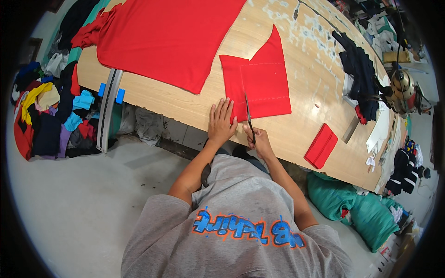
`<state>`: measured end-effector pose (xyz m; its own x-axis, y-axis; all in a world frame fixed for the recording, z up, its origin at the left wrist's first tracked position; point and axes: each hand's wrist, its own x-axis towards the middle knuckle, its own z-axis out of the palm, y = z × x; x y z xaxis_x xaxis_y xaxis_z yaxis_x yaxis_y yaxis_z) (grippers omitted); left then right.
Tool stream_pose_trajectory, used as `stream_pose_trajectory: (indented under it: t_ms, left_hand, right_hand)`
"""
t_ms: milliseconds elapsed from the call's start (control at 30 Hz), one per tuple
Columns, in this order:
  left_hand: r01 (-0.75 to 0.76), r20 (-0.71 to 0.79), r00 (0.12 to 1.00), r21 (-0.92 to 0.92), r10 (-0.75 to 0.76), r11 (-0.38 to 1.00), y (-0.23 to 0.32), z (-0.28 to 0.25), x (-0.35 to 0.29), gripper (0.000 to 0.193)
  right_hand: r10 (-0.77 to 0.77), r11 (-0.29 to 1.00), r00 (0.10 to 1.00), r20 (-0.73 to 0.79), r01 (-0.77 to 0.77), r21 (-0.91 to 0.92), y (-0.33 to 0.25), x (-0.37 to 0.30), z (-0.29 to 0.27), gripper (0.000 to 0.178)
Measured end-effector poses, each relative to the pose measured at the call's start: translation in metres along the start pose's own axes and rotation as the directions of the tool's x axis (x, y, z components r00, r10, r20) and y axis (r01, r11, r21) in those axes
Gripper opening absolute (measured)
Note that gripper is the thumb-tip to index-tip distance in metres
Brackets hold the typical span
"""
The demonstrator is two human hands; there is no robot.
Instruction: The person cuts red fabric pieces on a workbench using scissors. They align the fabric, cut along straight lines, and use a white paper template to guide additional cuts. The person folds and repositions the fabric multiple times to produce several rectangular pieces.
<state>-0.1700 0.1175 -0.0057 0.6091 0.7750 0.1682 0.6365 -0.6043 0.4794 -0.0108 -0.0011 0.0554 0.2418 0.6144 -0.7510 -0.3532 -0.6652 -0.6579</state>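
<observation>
A red fabric piece (266,83) with dashed pale lines lies flat near the table's front edge. My left hand (221,121) rests flat on its lower left corner, fingers stretched out. In my right hand (260,141) is a pair of scissors (248,111), gripped by the handles. The blades point away from me and lie over the fabric along its left dashed line. How far they are into the cloth I cannot tell. To the right lies a folded red cloth (321,146), apart from both hands.
A large red cloth (162,41) covers the table's (185,109) left part. A metal rail with blue clamps (110,102) stands at the left edge. Dark garments (359,78) and a machine head (402,92) are at right. Clothes heaps (51,116) and green sacks (352,204) lie below.
</observation>
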Motion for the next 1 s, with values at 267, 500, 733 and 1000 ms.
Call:
stream_pose_trajectory:
  t_ms: [267,500,733,1000]
  left_hand:
    - [-0.007,-0.011,1.000,0.002,0.007,1.000,-0.002,0.001,-0.002,0.072]
    - [-0.007,-0.016,1.000,-0.010,0.007,1.000,-0.002,0.001,-0.001,0.071]
    - [0.005,-0.021,1.000,-0.010,-0.006,1.000,-0.002,0.002,-0.002,0.073]
    - [0.008,-0.033,0.999,-0.011,-0.008,1.000,-0.002,0.003,-0.002,0.077]
  right_hand:
    - [0.009,1.000,1.000,-0.025,-0.009,-0.004,-0.014,0.010,0.007,0.050]
    - [-0.004,0.999,1.000,-0.018,0.003,-0.041,-0.018,0.019,0.007,0.048]
    - [-0.024,0.999,0.999,-0.022,0.024,0.020,-0.029,0.019,0.016,0.049]
    - [-0.076,0.997,0.997,-0.033,0.076,0.000,-0.037,0.033,0.020,0.051]
